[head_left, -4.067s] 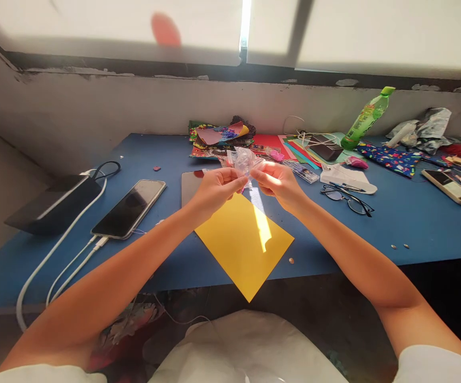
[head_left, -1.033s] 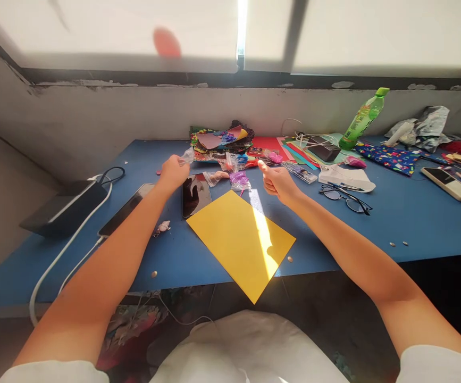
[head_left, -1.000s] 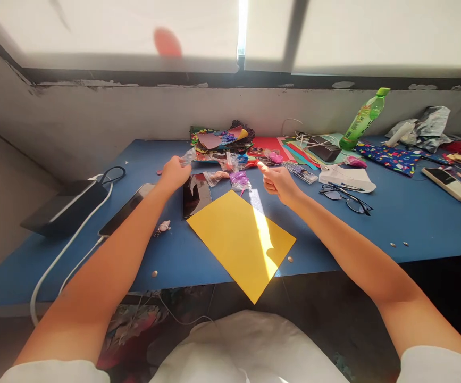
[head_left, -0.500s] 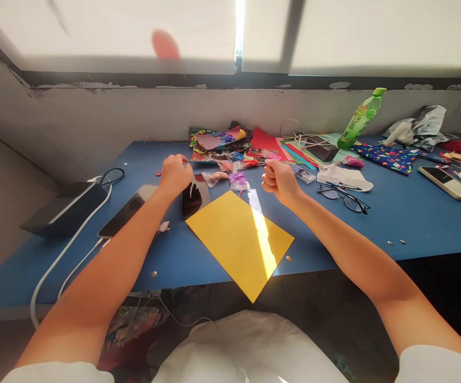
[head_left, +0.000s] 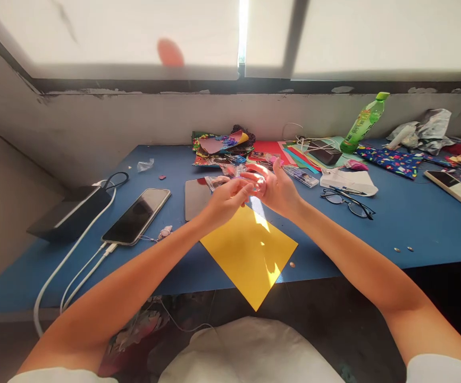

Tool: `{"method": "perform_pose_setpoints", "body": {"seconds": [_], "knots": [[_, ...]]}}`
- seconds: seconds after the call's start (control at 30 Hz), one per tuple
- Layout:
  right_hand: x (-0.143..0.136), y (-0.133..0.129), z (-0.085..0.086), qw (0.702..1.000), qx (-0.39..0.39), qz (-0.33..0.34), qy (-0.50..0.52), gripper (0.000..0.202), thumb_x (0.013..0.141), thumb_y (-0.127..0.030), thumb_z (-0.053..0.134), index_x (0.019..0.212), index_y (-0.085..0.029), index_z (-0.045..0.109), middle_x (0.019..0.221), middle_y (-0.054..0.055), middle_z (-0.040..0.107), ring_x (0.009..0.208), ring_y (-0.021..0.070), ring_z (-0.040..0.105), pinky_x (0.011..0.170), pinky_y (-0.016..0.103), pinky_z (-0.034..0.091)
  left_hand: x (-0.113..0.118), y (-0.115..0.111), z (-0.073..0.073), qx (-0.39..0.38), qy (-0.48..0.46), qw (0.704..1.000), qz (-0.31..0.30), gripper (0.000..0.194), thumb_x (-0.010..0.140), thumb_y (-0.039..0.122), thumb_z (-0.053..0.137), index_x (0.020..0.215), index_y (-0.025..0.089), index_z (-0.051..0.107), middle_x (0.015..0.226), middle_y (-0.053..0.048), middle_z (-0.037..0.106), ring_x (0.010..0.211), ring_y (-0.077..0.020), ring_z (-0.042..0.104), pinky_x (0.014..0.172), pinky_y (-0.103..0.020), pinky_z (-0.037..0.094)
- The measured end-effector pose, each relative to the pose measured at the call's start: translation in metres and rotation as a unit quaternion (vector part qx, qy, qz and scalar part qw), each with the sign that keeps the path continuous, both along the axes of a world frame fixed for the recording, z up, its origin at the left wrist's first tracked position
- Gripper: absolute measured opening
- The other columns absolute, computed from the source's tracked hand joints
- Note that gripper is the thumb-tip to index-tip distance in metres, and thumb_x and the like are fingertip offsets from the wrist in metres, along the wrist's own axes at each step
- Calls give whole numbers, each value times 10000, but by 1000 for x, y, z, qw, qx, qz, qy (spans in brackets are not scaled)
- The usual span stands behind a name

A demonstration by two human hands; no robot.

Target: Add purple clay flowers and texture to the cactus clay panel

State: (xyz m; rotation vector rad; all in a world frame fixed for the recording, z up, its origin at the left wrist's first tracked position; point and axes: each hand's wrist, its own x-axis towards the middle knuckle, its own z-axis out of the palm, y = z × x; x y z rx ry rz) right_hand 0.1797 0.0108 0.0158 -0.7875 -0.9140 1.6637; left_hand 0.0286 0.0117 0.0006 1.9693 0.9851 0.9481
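Over the far corner of a yellow paper sheet [head_left: 250, 255], my two hands meet. My right hand [head_left: 280, 189] is turned palm inward with its thumb raised and fingers stretched toward the left, cradling a small shiny pink lump [head_left: 259, 186]; its exact kind is unclear. The fingers of my left hand [head_left: 228, 201] are pinched together against the lump and the right fingers; what lies between their tips is hidden. Behind the left hand a dark phone [head_left: 196, 198] is partly covered, with small plastic packets [head_left: 216, 182] beside it.
A charging phone [head_left: 136, 217] with a charm [head_left: 165, 232] lies left, near a black box [head_left: 68, 213] and crumpled clear plastic [head_left: 145, 165]. Coloured papers [head_left: 270, 147] sit at the back. Rightward are glasses [head_left: 348, 202], a green bottle [head_left: 365, 123] and another phone [head_left: 455, 187].
My left hand has come from the left to meet my right hand, which has uncurled from a fist and moved slightly left. Crumpled clear plastic now lies on the table at left.
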Motion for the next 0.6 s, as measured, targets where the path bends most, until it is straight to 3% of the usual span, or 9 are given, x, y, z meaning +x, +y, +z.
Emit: {"method": "perform_pose_setpoints", "body": {"seconds": [0.1,0.23,0.43,0.53,0.6], "knots": [[-9,-8,-8,999,28,15,-31,551,916,-679,282,1117,-236,541,952,46,626,819,160,603,659,258,510,5,-6,-8,8,-42,999,-26,281,843,450,552,899,175,565,818,-33,611,666,-129,565,607,-259,459],[-16,-15,-16,993,62,29,-101,625,888,-710,324,1206,-217,540,779,13,558,675,137,519,551,222,428,4,-3,-18,-6,-58,998,-22,155,859,343,542,856,188,555,782,-13,600,635,-116,557,613,-260,467],[-14,-10,-20,989,82,27,-119,579,833,-701,457,1130,-213,554,916,39,619,847,153,569,702,241,462,2,2,-16,-14,-54,998,8,73,838,188,511,862,179,580,800,-23,656,702,-131,612,678,-267,496],[-15,-5,-27,986,101,26,-128,598,712,-679,640,1085,-217,566,900,19,615,824,142,564,707,237,463,1,4,-13,-28,-53,998,13,66,834,178,502,809,174,564,757,-22,655,685,-135,624,656,-264,504],[-17,-1,-33,983,121,23,-135,712,539,-620,802,1084,-226,567,864,-10,596,753,124,539,663,225,454,-1,5,-10,-40,-52,998,12,98,847,191,482,775,172,545,715,-19,641,640,-131,617,621,-261,507]]}}
